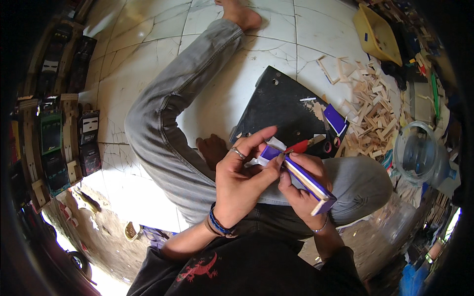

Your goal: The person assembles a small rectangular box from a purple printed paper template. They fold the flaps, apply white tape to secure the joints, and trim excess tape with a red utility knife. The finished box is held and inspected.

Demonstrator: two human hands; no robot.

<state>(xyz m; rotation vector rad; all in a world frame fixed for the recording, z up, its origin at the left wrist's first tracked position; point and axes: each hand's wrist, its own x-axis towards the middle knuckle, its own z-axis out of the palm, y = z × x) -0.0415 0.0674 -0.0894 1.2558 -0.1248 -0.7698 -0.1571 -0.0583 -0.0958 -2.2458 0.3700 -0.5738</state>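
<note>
Both hands are over my lap around a long, narrow wooden piece (321, 191) faced in purple, with a pale strip along its edge. My right hand (299, 196) wraps its near length. My left hand (239, 180) pinches at its far end, thumb against the edge and forefinger raised, beside loose white film or paper (275, 143). A red pointed tool (298, 147) shows just beyond the fingertips; whether a hand grips it cannot be made out. Beyond lies a black board (271, 106) bearing a purple rectangular piece (335, 120), shavings and scissors (328, 146).
A heap of small wooden pieces (373, 106) spreads over the tiles to the right. Behind it stands a yellow basin (377, 37); nearer is a clear plastic jar (414, 153). Racks with dark panels (54, 148) line the left. My bent leg (158, 118) borders the board.
</note>
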